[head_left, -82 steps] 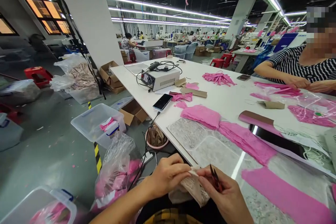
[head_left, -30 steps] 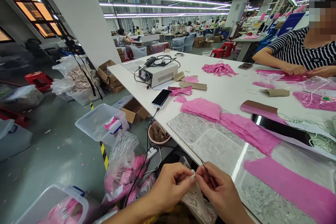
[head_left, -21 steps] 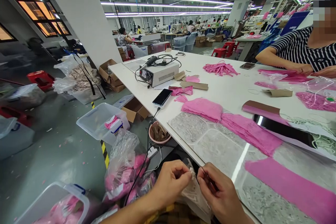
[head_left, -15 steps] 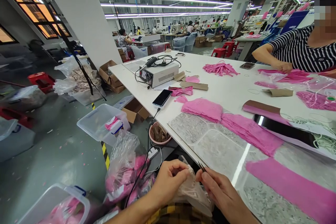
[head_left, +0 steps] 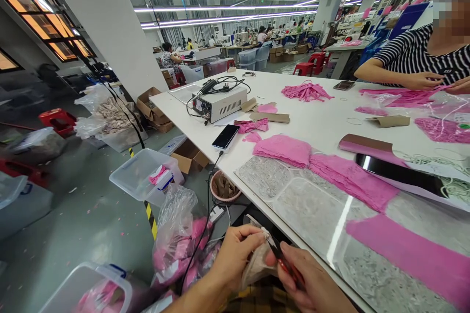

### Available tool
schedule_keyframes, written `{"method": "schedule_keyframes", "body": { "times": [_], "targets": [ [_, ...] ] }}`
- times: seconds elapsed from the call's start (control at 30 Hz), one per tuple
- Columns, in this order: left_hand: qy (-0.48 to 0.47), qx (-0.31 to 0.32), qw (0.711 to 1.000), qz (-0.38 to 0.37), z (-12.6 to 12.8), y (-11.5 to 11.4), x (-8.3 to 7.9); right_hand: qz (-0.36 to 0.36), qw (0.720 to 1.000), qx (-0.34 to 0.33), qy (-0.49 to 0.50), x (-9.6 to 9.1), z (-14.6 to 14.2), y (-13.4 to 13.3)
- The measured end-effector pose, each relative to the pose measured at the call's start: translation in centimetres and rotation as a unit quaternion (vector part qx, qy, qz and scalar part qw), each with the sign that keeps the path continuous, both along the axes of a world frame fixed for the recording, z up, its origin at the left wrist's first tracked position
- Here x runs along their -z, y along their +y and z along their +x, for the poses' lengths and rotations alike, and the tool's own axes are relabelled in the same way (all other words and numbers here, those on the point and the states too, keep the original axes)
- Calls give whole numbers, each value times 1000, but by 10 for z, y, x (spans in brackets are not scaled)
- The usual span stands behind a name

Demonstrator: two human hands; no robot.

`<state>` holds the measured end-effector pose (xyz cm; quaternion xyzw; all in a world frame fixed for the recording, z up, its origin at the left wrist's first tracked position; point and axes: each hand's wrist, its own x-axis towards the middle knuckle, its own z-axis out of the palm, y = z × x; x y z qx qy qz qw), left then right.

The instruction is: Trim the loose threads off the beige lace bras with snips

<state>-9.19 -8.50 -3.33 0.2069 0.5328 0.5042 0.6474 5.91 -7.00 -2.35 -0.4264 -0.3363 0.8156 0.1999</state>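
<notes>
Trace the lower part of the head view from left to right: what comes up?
Clear plastic tub of pink pieces → clear plastic bag of pink pieces → left hand pinching a beige fabric piece → right hand gripping a pointed black-and-red tool → flat pink fabric sheet.

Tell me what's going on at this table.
The person's left hand pinches a pale fabric piece in front of the white table, while the right hand holds small snips, their tips close to the fabric. Flat pink fabric stacks lie on the table. Across it, a co-worker in a striped top handles pink strips.
</notes>
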Motion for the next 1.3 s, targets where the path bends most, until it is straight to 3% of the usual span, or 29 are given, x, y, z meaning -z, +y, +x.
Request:
{"method": "schedule_keyframes", "body": {
  "times": [0.37, 0.6, 0.83, 0.93, 1.17, 1.3],
  "targets": [
    [-25, 10, 1000, -13, 3, 1, -6, -87, 992, 25, 83, 8, 0, 2],
    [-43, -6, 999, -33, 5, 0, -8, -53, 990, 98, 90, 7, -4, 2],
    [-28, -8, 1000, 1, 5, -1, 0, -55, 993, 25, 98, 6, -2, 1],
    [-35, -4, 999, 10, 5, -2, 2, -57, 994, 39, 87, 5, -2, 1],
    [-35, 5, 999, 14, 6, -2, 0, -83, 992, 4, 91, 6, -3, 5],
    [-43, 11, 999, 17, 7, -1, -3, -82, 991, 37, 101, 7, -4, 4]
  ]
}}
